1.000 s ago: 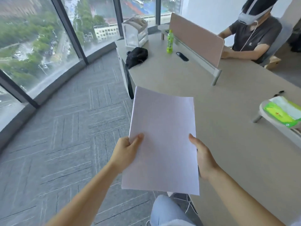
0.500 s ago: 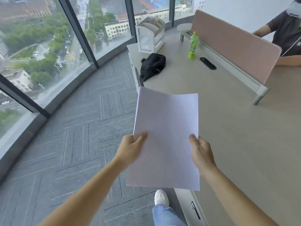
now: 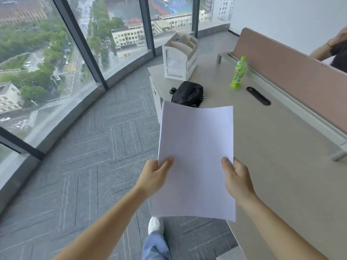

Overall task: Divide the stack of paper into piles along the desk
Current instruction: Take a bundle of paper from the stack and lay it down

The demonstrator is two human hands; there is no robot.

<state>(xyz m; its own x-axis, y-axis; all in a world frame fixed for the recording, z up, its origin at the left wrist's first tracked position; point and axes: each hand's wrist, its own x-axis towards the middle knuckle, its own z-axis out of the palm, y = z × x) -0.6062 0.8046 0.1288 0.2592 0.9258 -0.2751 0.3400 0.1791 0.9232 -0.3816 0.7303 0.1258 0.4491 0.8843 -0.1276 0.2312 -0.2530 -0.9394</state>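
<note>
I hold a stack of white paper (image 3: 196,154) in the air in front of me, over the near left edge of the beige desk (image 3: 272,156). My left hand (image 3: 155,176) grips its left edge with the thumb on top. My right hand (image 3: 236,178) grips the right edge the same way. The sheets hang portrait-wise and bend slightly at the top. No sheets lie on the desk surface that I can see.
On the far end of the desk sit a black bag (image 3: 188,93), a white desk organizer (image 3: 180,60), a green bottle (image 3: 238,73) and a black cable slot (image 3: 258,95). A pink divider (image 3: 293,72) runs along the desk, another person's arm (image 3: 326,47) behind it. Grey carpet and curved windows lie left.
I have walked forward along the desk with the paper held the same way. The bag, organizer and bottle are closer now, and the green-packaged tray on the right has left the view.
</note>
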